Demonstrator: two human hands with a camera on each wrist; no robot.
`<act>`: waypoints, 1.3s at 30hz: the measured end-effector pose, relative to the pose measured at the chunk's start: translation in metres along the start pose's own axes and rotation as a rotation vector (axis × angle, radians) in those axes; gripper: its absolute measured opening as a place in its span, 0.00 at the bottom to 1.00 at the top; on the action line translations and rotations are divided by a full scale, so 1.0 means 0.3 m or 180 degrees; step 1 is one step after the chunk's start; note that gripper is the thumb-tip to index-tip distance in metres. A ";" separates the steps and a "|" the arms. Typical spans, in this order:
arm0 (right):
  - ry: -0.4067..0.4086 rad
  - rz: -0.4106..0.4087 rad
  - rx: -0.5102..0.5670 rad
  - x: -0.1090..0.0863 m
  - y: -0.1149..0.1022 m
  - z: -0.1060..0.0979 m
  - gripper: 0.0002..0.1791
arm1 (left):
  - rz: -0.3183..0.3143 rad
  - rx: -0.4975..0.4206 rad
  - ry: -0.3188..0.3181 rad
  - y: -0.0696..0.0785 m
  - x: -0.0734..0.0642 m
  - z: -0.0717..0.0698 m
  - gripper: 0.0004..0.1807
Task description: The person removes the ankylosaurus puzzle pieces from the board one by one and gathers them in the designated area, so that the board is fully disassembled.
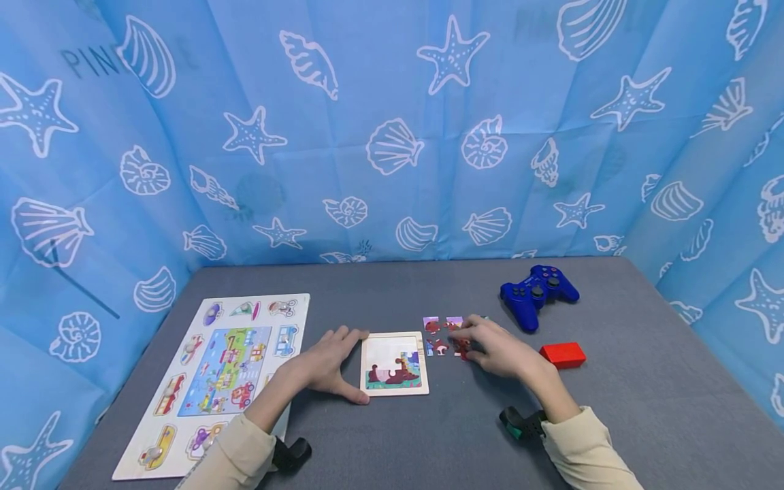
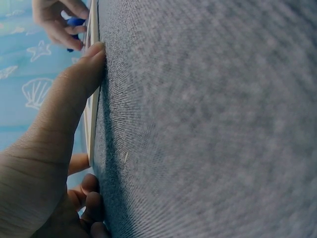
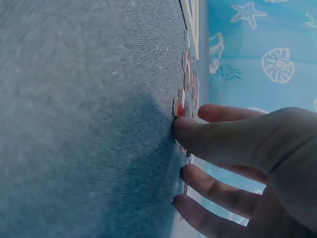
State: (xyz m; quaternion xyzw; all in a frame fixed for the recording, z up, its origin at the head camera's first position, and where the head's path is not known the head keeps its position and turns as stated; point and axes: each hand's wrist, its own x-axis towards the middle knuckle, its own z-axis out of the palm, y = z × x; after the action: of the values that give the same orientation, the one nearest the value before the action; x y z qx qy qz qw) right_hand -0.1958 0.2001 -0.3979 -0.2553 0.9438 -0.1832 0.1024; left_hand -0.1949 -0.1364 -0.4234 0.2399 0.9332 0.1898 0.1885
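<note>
A small wooden puzzle tray (image 1: 425,364) lies flat, its lower part filled with pieces of a brown animal picture. My left hand (image 1: 327,361) holds the tray by its left side, thumb at the near corner and forefinger at the far one. Loose jigsaw pieces (image 1: 437,347) lie just right of the tray. Over them is my right hand (image 1: 499,347), its thumb and forefinger around a brown puzzle piece (image 1: 461,347) on the table. In the right wrist view the thumb touches the pieces' edge; the hand partly hides them.
At the left lies a white peg puzzle board (image 1: 208,313) with vehicle pictures, partly under the left forearm. A blue game controller (image 1: 537,292) and a red block (image 1: 563,354) lie to the right. A blue shell-patterned curtain (image 1: 392,204) borders the grey table (image 1: 392,442).
</note>
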 end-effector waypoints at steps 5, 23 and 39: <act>0.0023 0.0107 -0.0006 -0.004 0.007 0.005 0.24 | -0.0003 -0.0013 -0.0002 0.001 0.000 0.000 0.62; 0.0118 0.0035 0.0011 0.001 0.017 0.010 0.19 | 0.0059 -0.0003 0.0016 -0.004 0.001 0.002 0.62; 0.0154 0.0178 -0.0025 0.004 -0.009 0.005 0.20 | 0.0054 -0.0019 0.0009 -0.006 0.002 0.003 0.62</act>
State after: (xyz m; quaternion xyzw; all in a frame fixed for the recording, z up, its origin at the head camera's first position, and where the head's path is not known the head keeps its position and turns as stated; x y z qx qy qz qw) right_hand -0.1953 0.1969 -0.3984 -0.2247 0.9535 -0.1826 0.0836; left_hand -0.1956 -0.1374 -0.4251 0.2469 0.9309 0.1945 0.1862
